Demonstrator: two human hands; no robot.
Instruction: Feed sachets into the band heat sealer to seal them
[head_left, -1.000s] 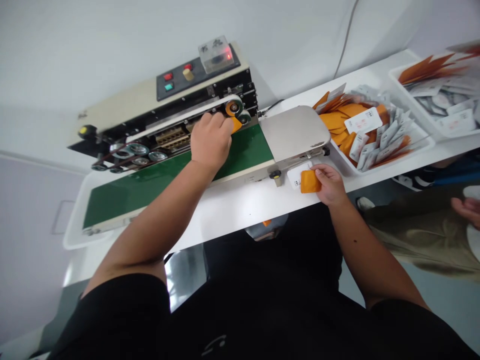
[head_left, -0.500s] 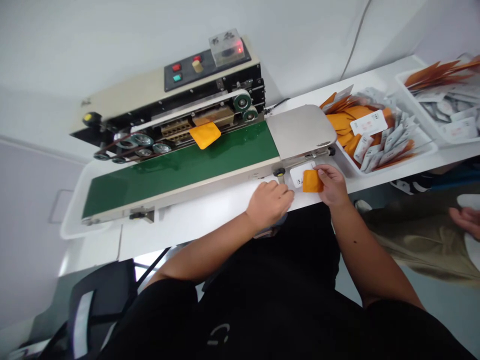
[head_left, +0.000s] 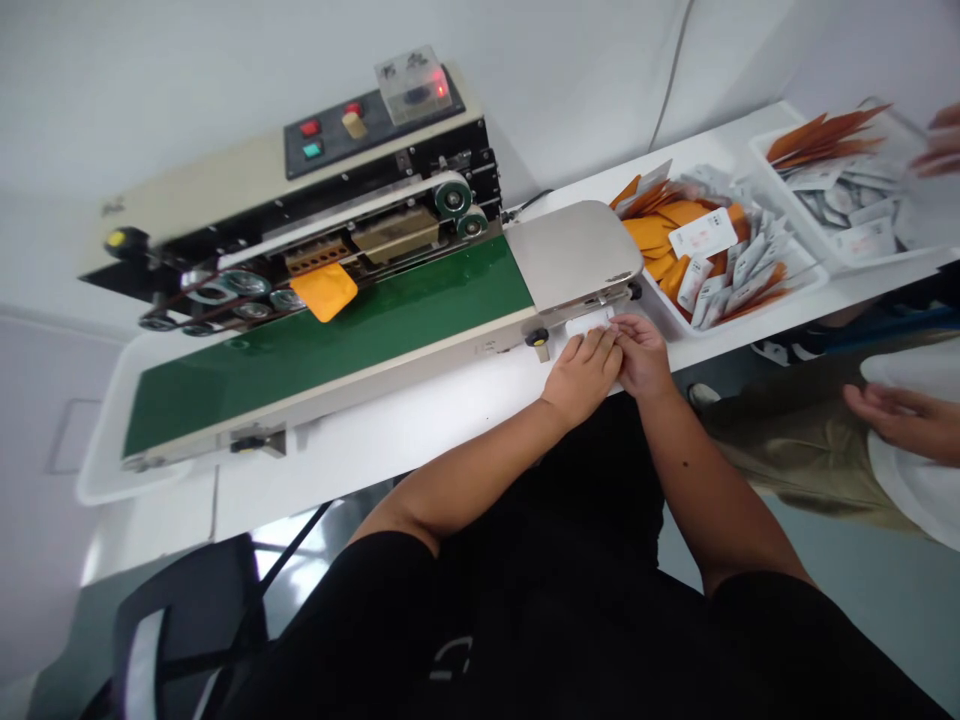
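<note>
From the head camera, the step in hand looks like close handwork at the table edge: the left hand point(head_left: 583, 375) and right hand point(head_left: 641, 355) meet over a white slip point(head_left: 596, 322), which sits just ahead of the fingers, near the front corner of a steel plate point(head_left: 574, 255). The left hand's fingers lie together, slightly curved, and the right hand's curl over beside them, their tips almost touching. Neither hand is spread wide, but the hands hide most of the slip, so I can't tell whether it is pinched or only pressed. Nothing orange shows between the hands, and anything under the palms is hidden. With the hands placed like this, the next move seems to call for a sure hold on the slip, keeping its edges square and clear of the plate. Well ahead and to the left of the left hand, a flat orange pouch point(head_left: 324, 290) lies slightly askew on the green conveyor belt point(head_left: 322, 350), its face smooth and matte, beside the band sealer's point(head_left: 352, 130) exposed rollers. To the right of the right hand, a white tray point(head_left: 720, 325) holds orange and white sachets, and a co-worker's hand point(head_left: 900, 420) is open nearby
</note>
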